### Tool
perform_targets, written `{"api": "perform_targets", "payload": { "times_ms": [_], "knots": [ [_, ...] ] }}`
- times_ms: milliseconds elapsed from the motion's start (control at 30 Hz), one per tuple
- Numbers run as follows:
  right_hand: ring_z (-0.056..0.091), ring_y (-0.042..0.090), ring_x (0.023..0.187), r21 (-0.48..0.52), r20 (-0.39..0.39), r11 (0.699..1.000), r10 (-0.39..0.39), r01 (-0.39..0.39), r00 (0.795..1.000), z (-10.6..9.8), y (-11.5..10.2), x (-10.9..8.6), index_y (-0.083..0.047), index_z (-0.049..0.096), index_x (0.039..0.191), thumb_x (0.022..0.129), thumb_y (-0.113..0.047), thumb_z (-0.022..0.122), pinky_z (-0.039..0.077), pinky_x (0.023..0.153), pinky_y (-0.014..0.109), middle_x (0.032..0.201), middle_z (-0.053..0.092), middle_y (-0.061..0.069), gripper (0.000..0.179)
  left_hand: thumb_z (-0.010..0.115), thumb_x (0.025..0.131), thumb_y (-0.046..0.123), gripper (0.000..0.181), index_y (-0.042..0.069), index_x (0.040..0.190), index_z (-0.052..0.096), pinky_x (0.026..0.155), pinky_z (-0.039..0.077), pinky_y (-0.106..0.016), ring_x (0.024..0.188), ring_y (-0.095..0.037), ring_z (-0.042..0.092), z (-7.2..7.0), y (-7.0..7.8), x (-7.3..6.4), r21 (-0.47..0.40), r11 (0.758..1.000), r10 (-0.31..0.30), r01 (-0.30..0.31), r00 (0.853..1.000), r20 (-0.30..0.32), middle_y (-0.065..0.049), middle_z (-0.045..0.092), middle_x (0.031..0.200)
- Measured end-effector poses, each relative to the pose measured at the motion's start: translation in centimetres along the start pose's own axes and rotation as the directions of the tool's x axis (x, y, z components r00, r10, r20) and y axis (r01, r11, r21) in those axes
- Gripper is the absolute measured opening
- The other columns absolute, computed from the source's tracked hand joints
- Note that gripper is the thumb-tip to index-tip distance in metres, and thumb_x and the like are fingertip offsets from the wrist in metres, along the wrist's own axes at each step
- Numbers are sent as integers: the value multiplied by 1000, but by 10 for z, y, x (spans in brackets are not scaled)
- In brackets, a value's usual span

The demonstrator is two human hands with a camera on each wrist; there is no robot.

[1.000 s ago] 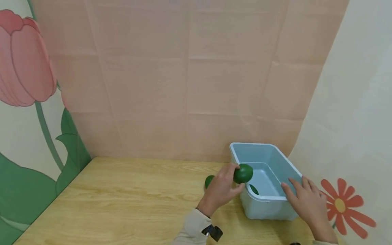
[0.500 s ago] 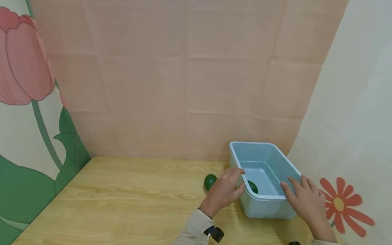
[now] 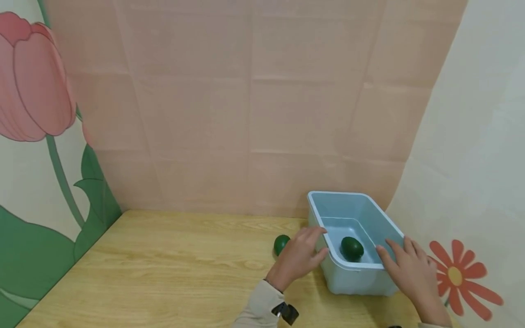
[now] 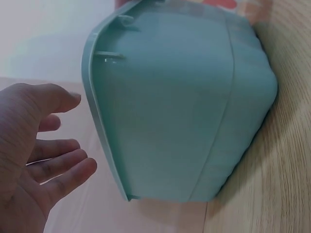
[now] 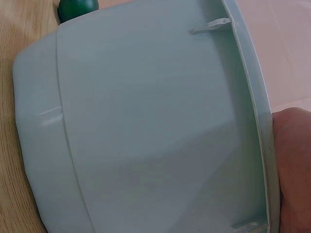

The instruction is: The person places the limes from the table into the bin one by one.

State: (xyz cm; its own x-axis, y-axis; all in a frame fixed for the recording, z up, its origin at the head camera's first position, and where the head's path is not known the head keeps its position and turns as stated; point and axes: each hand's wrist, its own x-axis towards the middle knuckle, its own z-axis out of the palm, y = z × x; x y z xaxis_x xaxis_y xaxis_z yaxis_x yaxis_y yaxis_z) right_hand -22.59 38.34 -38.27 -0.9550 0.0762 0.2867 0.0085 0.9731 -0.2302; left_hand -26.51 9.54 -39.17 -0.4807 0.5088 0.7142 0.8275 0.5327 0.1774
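Note:
A light blue plastic bin (image 3: 357,280) stands on the right of the table in the head view. One dark green, egg-shaped fruit (image 3: 352,249), much like an avocado, lies on its floor near the front. My left hand (image 3: 297,257) hovers at the bin's left rim with parted fingers and nothing in its grasp; the left wrist view shows a gap between its fingertips (image 4: 87,165) and the rim. A second green fruit (image 3: 280,244) sits on the table, partly hidden behind that hand. My right hand (image 3: 414,269) rests on the bin's right rim, its fingers reaching over the edge.
The wood-grain table (image 3: 164,264) stretches left of the bin. A pinkish-brown sheet (image 3: 246,114) hangs behind it, and a white panel with a printed red flower (image 3: 454,275) rises on the right. A tulip print (image 3: 37,86) covers the left side.
My left hand has let go of one green fruit over the bin. It dropped inside and rolled right across the floor. My right hand has stayed on the rim.

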Motion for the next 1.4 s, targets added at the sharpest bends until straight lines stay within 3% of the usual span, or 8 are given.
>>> {"api": "perform_targets", "payload": {
  "times_ms": [233, 467, 700, 933, 1167, 1400],
  "knots": [
    [21, 66, 127, 2, 1, 1000, 2, -2, 1000, -1, 0, 1, 9, 48, 137, 103, -60, 32, 23, 90, 80, 142, 25, 49, 78, 61, 100, 32, 37, 7, 128, 61, 93, 51, -26, 119, -18, 61, -2, -4, -1, 32, 998, -45, 45, 999, -4, -6, 65, 127],
    [23, 66, 126, -8, -11, 1000, -10, 9, 1000, 0, 0, 2, 9, 49, 136, 103, -60, 32, 25, 89, 80, 142, 26, 49, 78, 57, 103, 35, 39, 7, 130, 61, 93, 51, -27, 120, -18, 60, -2, -11, -3, 9, 997, -78, 78, 997, -6, -7, 65, 129],
    [23, 66, 127, -6, -27, 1000, -6, 6, 1000, 1, 1, 3, 8, 49, 136, 103, -60, 32, 24, 89, 80, 142, 26, 48, 78, 57, 103, 35, 38, 7, 128, 62, 87, 55, -28, 116, -19, 63, 0, -18, -4, 19, 996, -86, 86, 996, -39, -7, 66, 128],
    [22, 66, 127, -9, -12, 1000, 4, -4, 1000, 0, 0, 3, 9, 49, 136, 102, -61, 32, 24, 89, 81, 142, 26, 49, 79, 55, 103, 37, 38, 10, 130, 61, 83, 56, -29, 117, -18, 62, 1, -21, -6, 2, 991, -134, 135, 991, -27, -4, 65, 129],
    [21, 65, 128, -10, -3, 1000, 0, 0, 1000, -2, -3, 2, 9, 47, 137, 104, -58, 32, 23, 90, 80, 143, 24, 48, 77, 54, 104, 37, 39, 10, 131, 60, 88, 54, -30, 120, -18, 60, 0, -23, -7, -9, 986, -164, 164, 987, 0, -5, 64, 131],
    [21, 65, 128, -10, 10, 1000, 9, -9, 1000, -4, -4, 1, 10, 46, 137, 104, -56, 34, 24, 91, 79, 143, 23, 49, 75, 59, 101, 35, 39, 8, 129, 62, 89, 54, -32, 119, -20, 61, -2, -23, -8, 1, 985, -173, 173, 985, -20, -6, 64, 130]
  ]
}}
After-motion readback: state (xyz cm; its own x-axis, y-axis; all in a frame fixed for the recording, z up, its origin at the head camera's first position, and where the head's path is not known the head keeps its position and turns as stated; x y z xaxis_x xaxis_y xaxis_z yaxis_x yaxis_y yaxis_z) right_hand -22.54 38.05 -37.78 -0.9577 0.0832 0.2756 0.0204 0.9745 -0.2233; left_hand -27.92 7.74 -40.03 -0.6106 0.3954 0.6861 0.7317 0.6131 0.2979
